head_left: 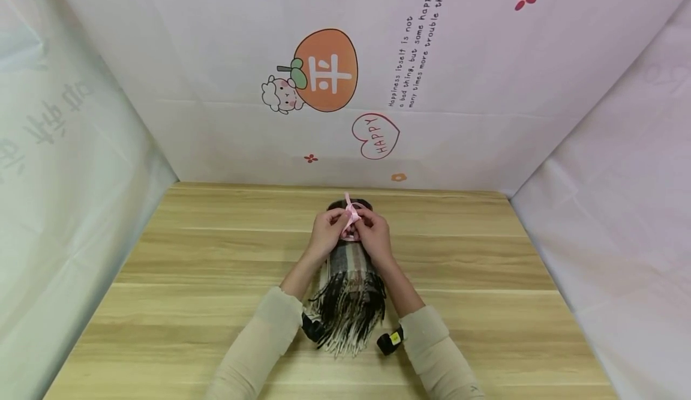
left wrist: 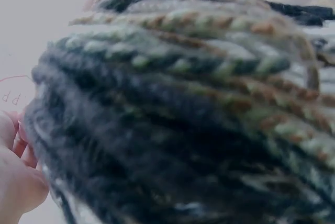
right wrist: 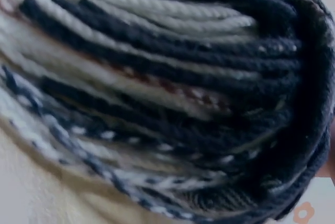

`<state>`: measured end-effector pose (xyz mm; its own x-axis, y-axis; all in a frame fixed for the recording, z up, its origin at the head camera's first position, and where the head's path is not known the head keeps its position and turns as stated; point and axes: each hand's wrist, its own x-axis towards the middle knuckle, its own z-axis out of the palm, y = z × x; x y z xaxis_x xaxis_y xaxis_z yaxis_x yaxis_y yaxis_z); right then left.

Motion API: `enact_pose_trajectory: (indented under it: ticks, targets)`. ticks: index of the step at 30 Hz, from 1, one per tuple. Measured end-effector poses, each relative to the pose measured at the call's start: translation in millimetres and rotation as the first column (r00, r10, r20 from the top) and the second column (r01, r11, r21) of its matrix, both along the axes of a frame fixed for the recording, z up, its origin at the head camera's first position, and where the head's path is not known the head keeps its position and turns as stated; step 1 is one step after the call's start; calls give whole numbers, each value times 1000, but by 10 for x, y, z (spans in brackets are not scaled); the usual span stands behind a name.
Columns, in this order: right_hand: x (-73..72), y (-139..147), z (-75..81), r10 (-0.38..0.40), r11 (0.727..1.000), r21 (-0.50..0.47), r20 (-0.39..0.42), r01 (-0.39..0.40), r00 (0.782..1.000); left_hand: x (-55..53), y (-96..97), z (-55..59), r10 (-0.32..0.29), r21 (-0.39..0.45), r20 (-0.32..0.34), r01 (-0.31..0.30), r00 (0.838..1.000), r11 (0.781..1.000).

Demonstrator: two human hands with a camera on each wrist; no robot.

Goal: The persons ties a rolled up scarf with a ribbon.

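Observation:
A rolled plaid scarf (head_left: 348, 259) in black, grey, white and brown lies lengthwise on the wooden table, its fringe (head_left: 351, 316) pointing toward me. A pink ribbon (head_left: 352, 213) goes across the scarf near its far end, with a loop and a tail sticking up. My left hand (head_left: 326, 232) pinches the ribbon from the left between thumb and fingers. From the right, my right hand (head_left: 376, 235) pinches it too, close beside the left. Fringe strands (left wrist: 157, 93) fill most of the left wrist view, leaving part of the left hand (left wrist: 18, 174) visible. In the right wrist view, twisted strands (right wrist: 157, 77) hide nearly all the hand.
The wooden table (head_left: 216, 304) extends to both sides of the scarf. A printed white backdrop (head_left: 459, 142) rises at its far edge, with white side sheets left and right. Black wrist cameras (head_left: 390, 342) sit under the sleeves, beside the fringe.

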<state>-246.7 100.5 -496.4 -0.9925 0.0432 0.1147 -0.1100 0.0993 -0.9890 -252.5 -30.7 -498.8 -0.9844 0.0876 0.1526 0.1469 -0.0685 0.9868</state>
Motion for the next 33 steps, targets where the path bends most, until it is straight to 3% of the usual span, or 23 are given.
enact_pose_trajectory:
  ticks: [7,14,19,20,33]
  targets:
    - [5,-9,-10,-34,978,-201,88,51,996,-6,40,-8,21,-2,-33,-21,999,1000]
    - [9,27,16,2,920,-385,179,68,984,16,47,24,32,-18,-36,-33,999,999]
    - [49,59,55,56,875,-484,140,19,988,15,52,29,37,-21,-45,-38,998,999]
    - [58,58,63,60,865,-502,128,12,990,-5,59,-12,44,-19,-52,-45,998,999]
    - [39,-18,35,-72,835,-527,182,159,981,-2,67,-42,35,4,-14,-35,999,999]
